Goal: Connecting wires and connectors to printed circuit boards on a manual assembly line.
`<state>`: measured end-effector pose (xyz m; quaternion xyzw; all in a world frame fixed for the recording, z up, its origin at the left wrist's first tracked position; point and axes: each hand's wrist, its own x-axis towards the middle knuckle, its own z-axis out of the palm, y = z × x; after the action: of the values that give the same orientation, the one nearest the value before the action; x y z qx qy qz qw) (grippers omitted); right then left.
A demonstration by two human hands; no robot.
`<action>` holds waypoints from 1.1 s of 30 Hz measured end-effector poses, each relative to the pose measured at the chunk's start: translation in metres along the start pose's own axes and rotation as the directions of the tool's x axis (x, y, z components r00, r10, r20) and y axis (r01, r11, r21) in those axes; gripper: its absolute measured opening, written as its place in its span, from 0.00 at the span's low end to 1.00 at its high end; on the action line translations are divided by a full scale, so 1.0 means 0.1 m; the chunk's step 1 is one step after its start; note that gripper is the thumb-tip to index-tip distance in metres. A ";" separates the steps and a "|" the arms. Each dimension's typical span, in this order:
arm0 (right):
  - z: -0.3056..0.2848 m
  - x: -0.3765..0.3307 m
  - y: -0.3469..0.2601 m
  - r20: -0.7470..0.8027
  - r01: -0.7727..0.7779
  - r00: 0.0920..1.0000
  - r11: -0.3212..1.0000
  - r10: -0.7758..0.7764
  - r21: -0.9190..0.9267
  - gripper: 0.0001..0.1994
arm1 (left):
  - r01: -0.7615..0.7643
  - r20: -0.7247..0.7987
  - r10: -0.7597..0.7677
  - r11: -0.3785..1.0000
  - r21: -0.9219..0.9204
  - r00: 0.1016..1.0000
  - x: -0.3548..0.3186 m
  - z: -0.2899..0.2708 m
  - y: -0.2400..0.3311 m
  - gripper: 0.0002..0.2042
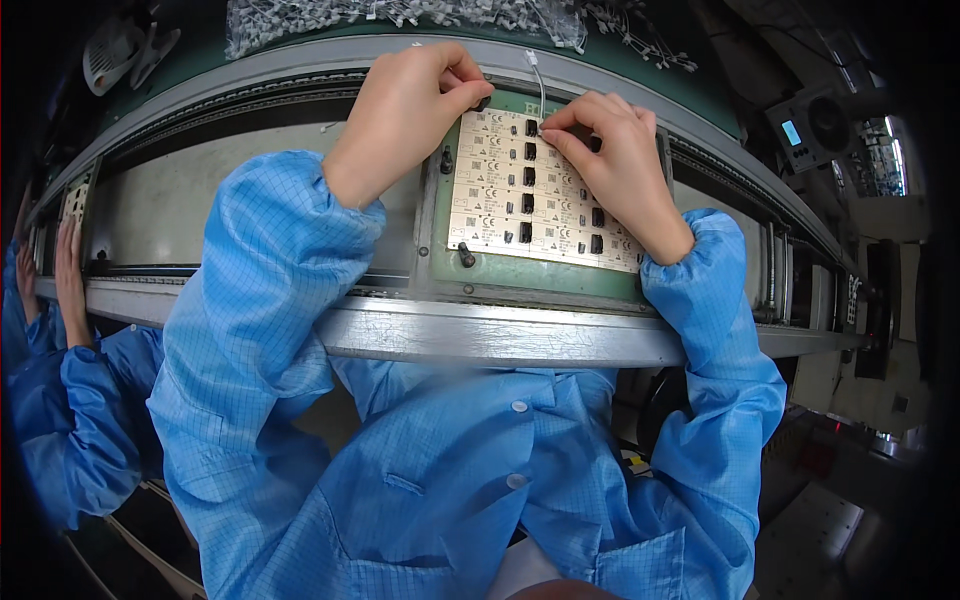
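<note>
head view, looking down at a conveyor workstation. a cream circuit board panel (535, 195), printed with rows of repeated units and carrying small black components (528, 177), lies in a green carrier tray (540, 275) that sits between the metal conveyor rails (480, 335). two black locating pins (466, 255) stand on the tray at the panel's left edge.

the person's right hand (615, 165) rests across the upper right part of the panel; its thumb and forefinger are pinched together on a small white wired part (537, 80) whose thin lead rises from the fingertips toward the far rail, the pinch point touching the panel's top row just beside a black component. the person's left hand (410, 115) lies at the panel's upper left corner, fingers curled into a loose fist, the fingertips pressing on the tray near a dark knob; whether anything is held inside it cannot be told.

both forearms are in blue gridded cleanroom sleeves (260, 280) with elastic cuffs. beyond the far rail lies a clear bag of white wired parts (400, 15). at the far left edge, a co-worker's hand (68, 275) in a matching blue sleeve rests on the same conveyor, well apart from the panel. a grey device with a small lit screen (810, 125) stands to the upper right.
</note>
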<state>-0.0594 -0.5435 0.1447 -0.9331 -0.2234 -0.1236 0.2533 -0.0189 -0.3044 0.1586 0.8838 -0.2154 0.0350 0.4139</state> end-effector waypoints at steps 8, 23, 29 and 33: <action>-0.02 -0.04 0.03 -0.059 0.148 0.986 0.983 -0.155 -0.111 0.03 | -0.296 -0.102 0.389 0.824 0.483 0.916 -0.01 0.03 0.06 0.06; -0.03 0.57 0.94 -0.140 0.045 0.984 0.922 -0.107 -0.384 0.11 | -0.419 -0.028 0.447 0.857 0.300 0.894 -0.05 -0.11 -0.15 0.05; 0.03 0.68 0.95 -0.304 0.270 0.933 0.931 -0.191 0.244 0.07 | -0.250 -0.014 0.294 0.837 0.487 0.956 -0.14 -0.03 -0.05 0.04; -0.17 0.68 0.64 -0.260 -0.079 0.965 0.979 0.028 -0.187 0.05 | -0.257 0.025 0.281 0.833 0.489 0.959 -0.15 -0.03 -0.06 0.04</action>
<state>0.0280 -0.5780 0.1559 -0.9353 -0.1501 -0.2577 0.1903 -0.0297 -0.2932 0.1529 0.9191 -0.3116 0.1673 0.1736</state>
